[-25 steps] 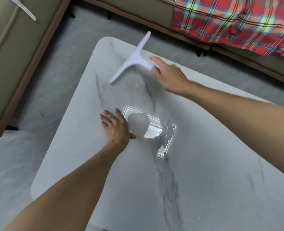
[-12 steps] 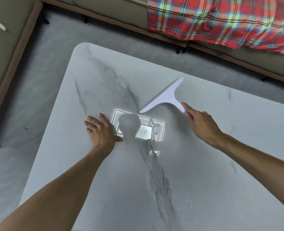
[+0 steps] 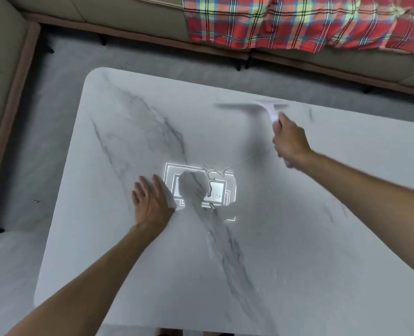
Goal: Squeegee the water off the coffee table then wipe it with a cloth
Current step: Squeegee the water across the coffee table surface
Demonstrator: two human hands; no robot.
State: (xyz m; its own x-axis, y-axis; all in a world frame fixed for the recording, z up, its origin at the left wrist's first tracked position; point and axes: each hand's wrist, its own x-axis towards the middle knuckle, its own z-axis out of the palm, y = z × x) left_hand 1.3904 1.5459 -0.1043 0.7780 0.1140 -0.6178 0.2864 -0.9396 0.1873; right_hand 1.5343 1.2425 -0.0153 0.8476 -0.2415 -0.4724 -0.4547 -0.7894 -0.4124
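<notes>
My left forearm reaches in from the lower left, bare, wrist straight. My left hand (image 3: pixel 151 204) lies palm down on the coffee table (image 3: pixel 322 226), fingers straight and slightly spread, thumb out to the right. My right forearm enters from the right edge and angles up and to the left, well apart from the other arm. My right hand (image 3: pixel 289 140) is farther out, its back toward the camera, fingers curled round the handle of the squeegee (image 3: pixel 270 108). The hand is blurred, so I cannot make out single fingers.
</notes>
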